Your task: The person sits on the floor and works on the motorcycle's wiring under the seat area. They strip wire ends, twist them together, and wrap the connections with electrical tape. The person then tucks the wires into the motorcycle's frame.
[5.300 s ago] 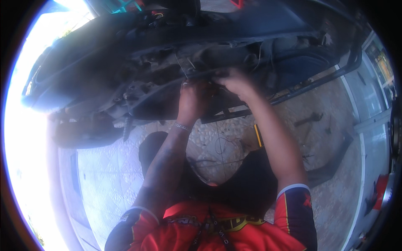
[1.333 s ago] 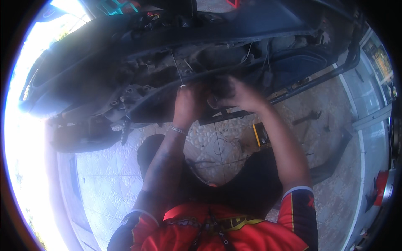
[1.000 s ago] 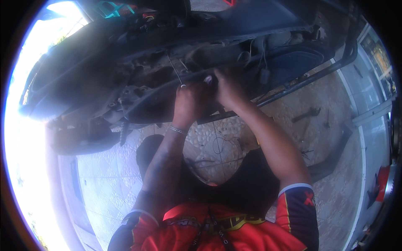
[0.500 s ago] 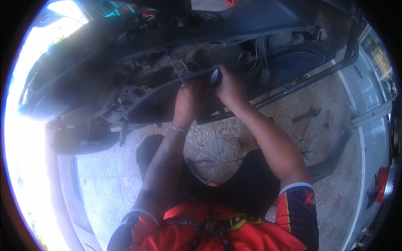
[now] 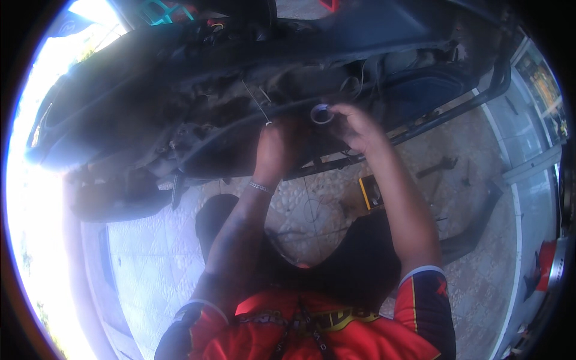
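My left hand (image 5: 277, 147) is closed in front of the side of a dark scooter-like vehicle (image 5: 384, 36). A thin pale cable (image 5: 255, 102) comes out at the top of that fist and runs up and left into the exposed parts of the bodywork. What lies inside the fist is hidden. To its right, my right hand (image 5: 358, 127) pinches the edge of a small roll of tape (image 5: 314, 114), its round face and hollow core showing. The fingers of this hand are slightly blurred.
Loose wires (image 5: 362, 81) hang from the vehicle's opened side. A dark tube frame (image 5: 414, 127) runs along its lower edge. On the tiled floor (image 5: 162, 270) lie a yellow and black box (image 5: 365, 193) and a dark tool (image 5: 441, 165). A teal plastic piece (image 5: 159, 12) stands behind.
My right hand has moved right, away from my left hand, and the tape roll has turned its round face into view. The left hand has shifted slightly right and down.
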Available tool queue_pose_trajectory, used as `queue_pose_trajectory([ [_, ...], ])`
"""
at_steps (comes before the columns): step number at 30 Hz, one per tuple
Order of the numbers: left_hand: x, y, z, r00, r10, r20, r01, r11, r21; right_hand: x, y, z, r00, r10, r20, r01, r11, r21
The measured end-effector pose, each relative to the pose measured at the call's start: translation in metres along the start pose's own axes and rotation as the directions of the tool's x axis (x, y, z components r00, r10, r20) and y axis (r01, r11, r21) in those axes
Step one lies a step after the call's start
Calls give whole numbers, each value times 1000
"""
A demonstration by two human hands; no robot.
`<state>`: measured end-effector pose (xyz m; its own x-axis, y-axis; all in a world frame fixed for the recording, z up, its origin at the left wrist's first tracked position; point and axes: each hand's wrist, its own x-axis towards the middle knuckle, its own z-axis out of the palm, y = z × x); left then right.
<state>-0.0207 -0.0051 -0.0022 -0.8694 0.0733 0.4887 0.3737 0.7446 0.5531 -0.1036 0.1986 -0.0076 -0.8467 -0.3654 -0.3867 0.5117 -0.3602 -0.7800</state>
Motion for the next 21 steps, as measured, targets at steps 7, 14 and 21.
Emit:
queue_pose_trajectory([
  [7, -2, 0, -1, 1000, 13, -27, -11, 998, 58, -32, -9, -11, 983, -81, 163, 151, 859, -489],
  [14, -2, -6, -2, 999, 18, -28, -16, 998, 61, -22, 19, 15, 892, -249, 377, 436, 249, -865],
  [21, -3, -2, -8, 998, 37, -53, -37, 999, -11, -12, 40, 36, 725, -533, 435, 496, -34, -868],
])
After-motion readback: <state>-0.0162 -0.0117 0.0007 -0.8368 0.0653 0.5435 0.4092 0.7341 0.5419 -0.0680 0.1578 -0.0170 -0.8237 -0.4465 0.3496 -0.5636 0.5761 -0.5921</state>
